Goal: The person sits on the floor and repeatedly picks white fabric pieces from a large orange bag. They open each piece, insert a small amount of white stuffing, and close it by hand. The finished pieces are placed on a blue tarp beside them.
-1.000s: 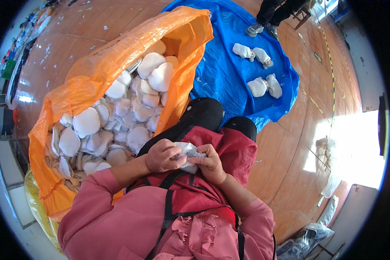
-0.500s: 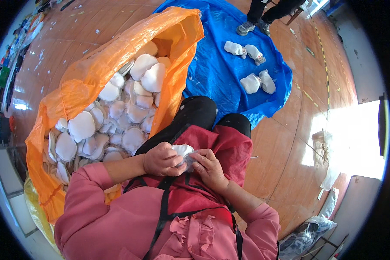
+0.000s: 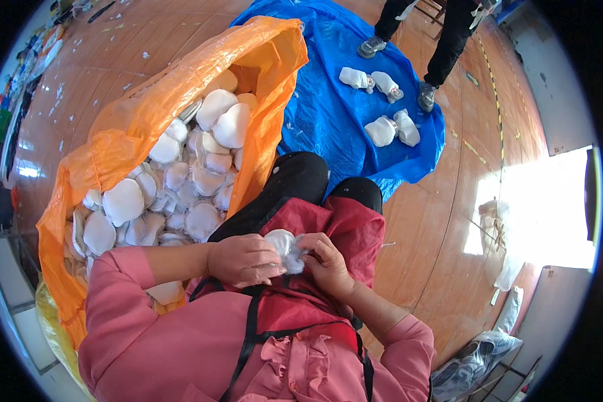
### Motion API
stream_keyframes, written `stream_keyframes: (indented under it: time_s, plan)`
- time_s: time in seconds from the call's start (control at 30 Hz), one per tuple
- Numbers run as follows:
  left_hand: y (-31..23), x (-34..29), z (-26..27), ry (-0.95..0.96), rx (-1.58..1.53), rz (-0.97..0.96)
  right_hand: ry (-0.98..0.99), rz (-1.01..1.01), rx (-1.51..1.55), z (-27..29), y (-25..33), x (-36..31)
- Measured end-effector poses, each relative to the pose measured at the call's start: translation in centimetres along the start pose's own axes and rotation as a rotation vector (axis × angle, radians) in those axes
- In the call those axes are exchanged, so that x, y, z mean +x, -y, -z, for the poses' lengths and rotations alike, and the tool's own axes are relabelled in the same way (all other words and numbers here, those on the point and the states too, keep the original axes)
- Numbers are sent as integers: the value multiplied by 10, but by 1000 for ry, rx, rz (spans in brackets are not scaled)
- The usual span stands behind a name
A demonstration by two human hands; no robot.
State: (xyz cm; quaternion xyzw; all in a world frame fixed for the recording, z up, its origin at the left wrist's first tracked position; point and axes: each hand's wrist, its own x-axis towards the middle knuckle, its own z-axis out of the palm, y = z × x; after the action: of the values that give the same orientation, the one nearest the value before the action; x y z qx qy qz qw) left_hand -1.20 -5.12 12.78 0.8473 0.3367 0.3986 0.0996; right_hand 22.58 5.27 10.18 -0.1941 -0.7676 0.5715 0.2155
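Observation:
Above my lap I hold a bundle of white pads (image 3: 280, 239) with thin clear plastic film around part of it. My left hand (image 3: 246, 260) is closed on the bundle's left side, its fingers curled beneath. At the right side, my right hand (image 3: 325, 265) pinches the crinkled film between thumb and fingers. To my left lies an orange plastic sack (image 3: 134, 104), its open mouth showing a heap of white, rounded pads (image 3: 122, 202). A red apron (image 3: 355, 231) covers my lap under both hands.
A blue plastic sheet (image 3: 325, 127) is spread ahead on the tiled floor, bearing several wrapped white bundles (image 3: 382, 131). Another person's legs (image 3: 447, 57) stand at its far right edge. A clear bag with dark contents (image 3: 479, 362) lies at lower right.
My left hand has turned flatter over the bundle, and more loose film shows toward my right hand. The other person's legs have moved apart, one foot coming nearer.

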Motion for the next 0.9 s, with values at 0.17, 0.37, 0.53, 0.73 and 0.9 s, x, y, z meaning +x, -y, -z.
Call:
stream_keyframes:
  time_s: [0.17, 0.37, 0.53, 0.73, 0.9]
  plan:
    - [3, 0, 11, 14, -210, 549, 64, -14, 57, 1, -7, -1]
    - [32, 2, 15, 581, -477, 902, 167, -7, -57, 6, -1, 0]
    - [34, 27, 5, 866, -572, 969, 284, -5, 4, 21, 5, 7]
    - [34, 26, -9, 842, -592, 990, 402, -405, 200, 33, 20, 5]
    - [30, 20, -10, 719, -748, 1134, 244, -258, 169, 19, 11, -8]
